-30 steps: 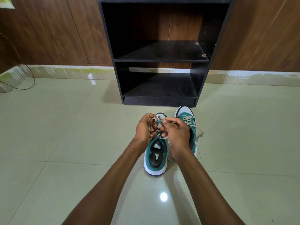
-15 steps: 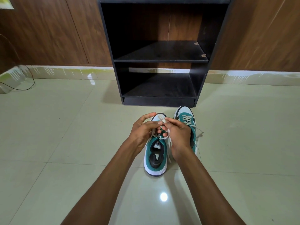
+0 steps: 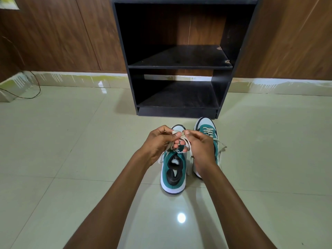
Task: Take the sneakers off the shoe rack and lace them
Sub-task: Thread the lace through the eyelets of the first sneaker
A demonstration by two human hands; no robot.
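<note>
Two green and white sneakers stand side by side on the tiled floor in front of the black shoe rack (image 3: 179, 66). Over the left sneaker (image 3: 172, 177), my left hand (image 3: 159, 143) and my right hand (image 3: 202, 147) meet, each pinching part of its cream lace (image 3: 187, 147). Loose lace ends hang down on both sides of the shoe. The right sneaker (image 3: 208, 131) sits partly behind my right hand, its laces crossed over the tongue and one end trailing on the floor to the right.
The rack's two shelves hold nothing. It stands against a brown wood-panel wall (image 3: 53, 33) with a pale skirting. A thin dark cable (image 3: 34, 90) loops on the floor at far left. Glossy tile spreads all around the shoes.
My hands have shifted their hold on the lace above the left sneaker. The left hand's fingers now curl around the lace, and the loose ends hang lower. The sneakers have not moved.
</note>
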